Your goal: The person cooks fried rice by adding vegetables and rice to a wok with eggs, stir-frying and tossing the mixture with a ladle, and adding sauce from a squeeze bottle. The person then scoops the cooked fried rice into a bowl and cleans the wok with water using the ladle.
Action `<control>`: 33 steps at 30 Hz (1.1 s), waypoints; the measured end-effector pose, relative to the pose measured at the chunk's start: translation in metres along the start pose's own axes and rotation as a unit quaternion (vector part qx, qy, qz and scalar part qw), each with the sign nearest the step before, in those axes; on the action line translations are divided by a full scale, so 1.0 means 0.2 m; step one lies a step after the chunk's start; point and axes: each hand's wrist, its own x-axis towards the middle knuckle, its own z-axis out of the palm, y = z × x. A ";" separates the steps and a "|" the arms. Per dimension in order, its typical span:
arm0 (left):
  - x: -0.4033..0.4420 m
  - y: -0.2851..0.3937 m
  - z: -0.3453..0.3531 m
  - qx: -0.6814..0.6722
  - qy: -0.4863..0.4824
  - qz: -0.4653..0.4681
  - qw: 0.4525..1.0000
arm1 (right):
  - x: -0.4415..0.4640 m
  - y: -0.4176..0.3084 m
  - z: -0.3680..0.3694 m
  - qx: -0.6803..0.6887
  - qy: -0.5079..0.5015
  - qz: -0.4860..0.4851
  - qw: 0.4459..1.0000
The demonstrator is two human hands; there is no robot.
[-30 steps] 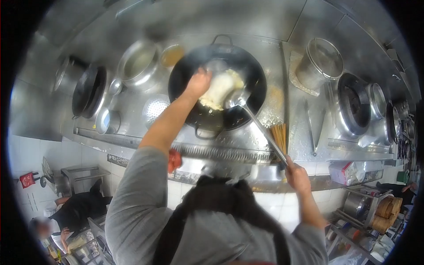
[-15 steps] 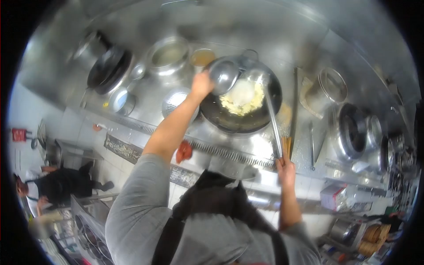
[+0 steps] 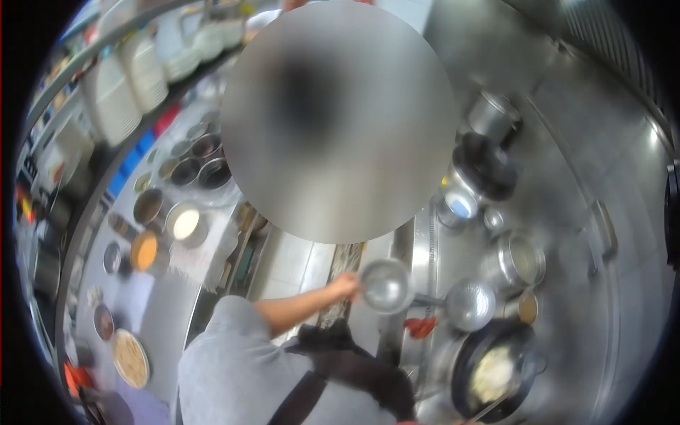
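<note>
Steel table (image 3: 567,340) on your right, wok (image 3: 464,382) at its near end, pale food (image 3: 496,372) inside. Strainer (image 3: 469,304) sits between wok and metal bowl (image 3: 386,285). Your left hand (image 3: 345,285) has its grip closed at the bowl's left rim; right hand out of frame, can't tell its grip. Thin metal handle (image 3: 490,409) slants over the wok. Risks: one-sided hold could let the bowl tip; swinging it right could clip the strainer; if heat's on, unstirred food could scorch.
</note>
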 end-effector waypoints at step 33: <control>-2.24 -1.13 -1.41 -0.372 0.454 0.082 0.805 | -0.72 -1.22 0.62 0.269 -0.690 -0.029 0.671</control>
